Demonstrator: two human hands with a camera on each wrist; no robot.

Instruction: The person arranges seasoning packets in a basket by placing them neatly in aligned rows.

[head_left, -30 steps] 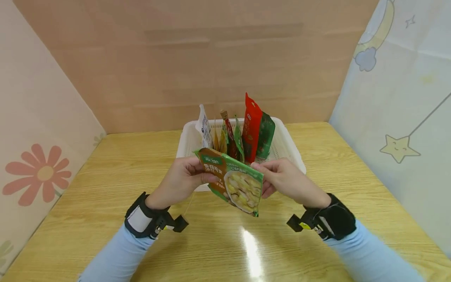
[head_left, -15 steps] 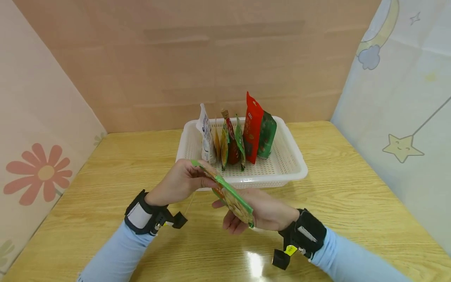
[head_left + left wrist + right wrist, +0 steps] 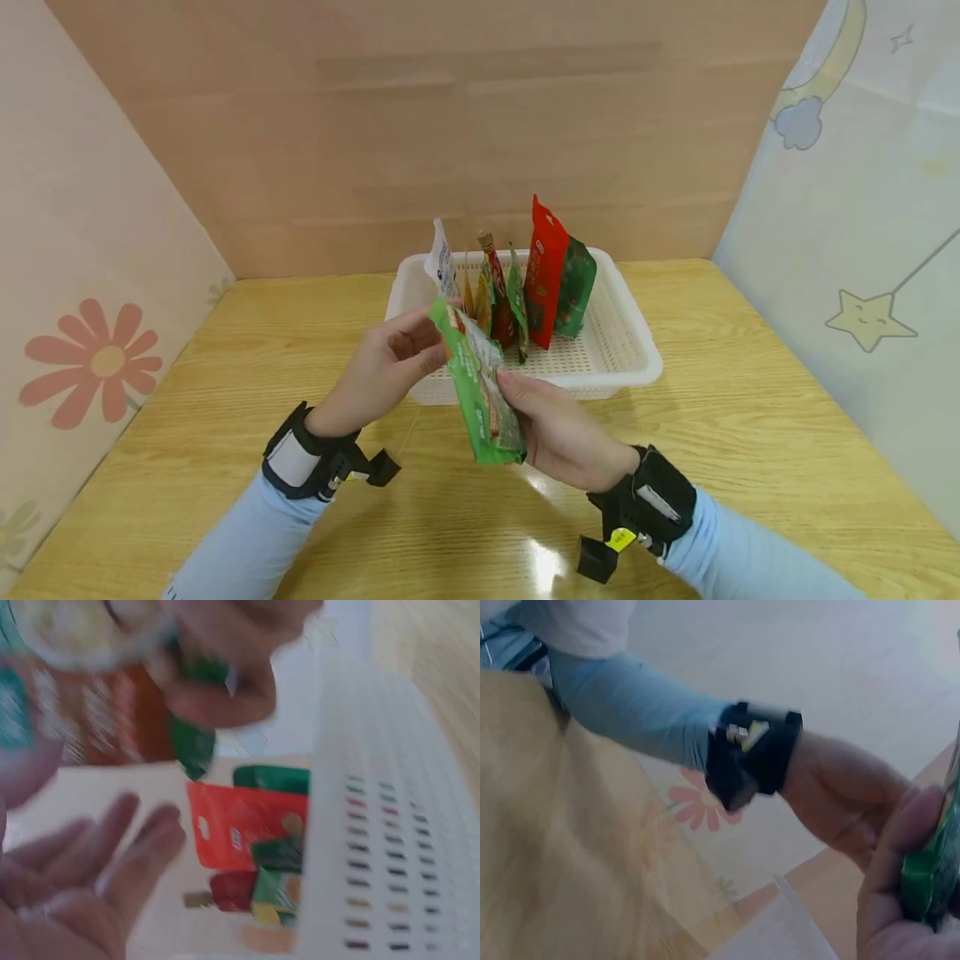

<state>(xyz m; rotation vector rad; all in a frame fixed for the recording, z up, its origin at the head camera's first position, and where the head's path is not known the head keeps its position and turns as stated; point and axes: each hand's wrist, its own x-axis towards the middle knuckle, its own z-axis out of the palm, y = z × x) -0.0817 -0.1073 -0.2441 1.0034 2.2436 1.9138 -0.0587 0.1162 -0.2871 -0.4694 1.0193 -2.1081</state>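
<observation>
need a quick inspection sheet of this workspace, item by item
surface: wooden table, glossy with a glare patch near the front edge
job's things: green food packet held nearly edge-on in front of the white basket
clutter: several packets standing upright in the basket, among them a tall red packet and a dark green packet
hands: left hand pinches the green packet's top; right hand grips its lower part
cables: nothing seen
surroundings: plain brown back wall, flower print on the left wall, star and cloud print on the right
</observation>
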